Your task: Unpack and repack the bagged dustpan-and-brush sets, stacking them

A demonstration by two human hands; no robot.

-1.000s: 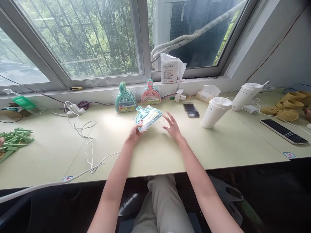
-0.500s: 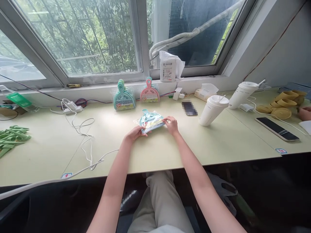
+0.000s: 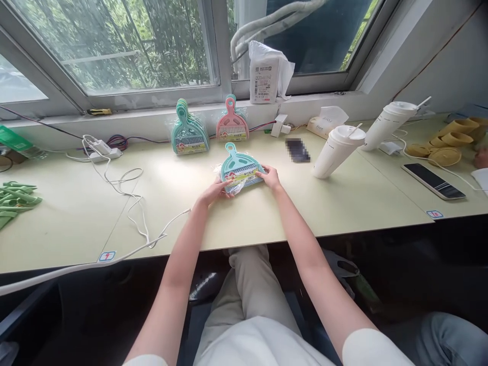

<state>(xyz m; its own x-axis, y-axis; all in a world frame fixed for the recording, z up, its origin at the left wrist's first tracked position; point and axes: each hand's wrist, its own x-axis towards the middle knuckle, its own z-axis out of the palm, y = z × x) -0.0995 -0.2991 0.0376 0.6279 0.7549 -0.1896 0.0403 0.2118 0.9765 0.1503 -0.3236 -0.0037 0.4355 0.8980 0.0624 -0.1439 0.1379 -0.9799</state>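
Observation:
A small turquoise dustpan and brush set in clear plastic wrap, with a printed label across it, is held between my two hands just over the table. My left hand grips its lower left corner, thumb on the front. My right hand pinches the right edge, thumb over the label's end. Behind it, a stack of wrapped green dustpan sets leans by the window sill. Right of that stack stands a pink dustpan set, also wrapped.
White cups with straws stand on the right, near a phone and a pixelated dark item. A white cable loops across the left side. Green strips lie far left. The table's front edge is close to my lap.
The turquoise set has tilted up, so its front and label now face me more fully. My hands have shifted their hold at its lower corners. The camera view has tipped downward.

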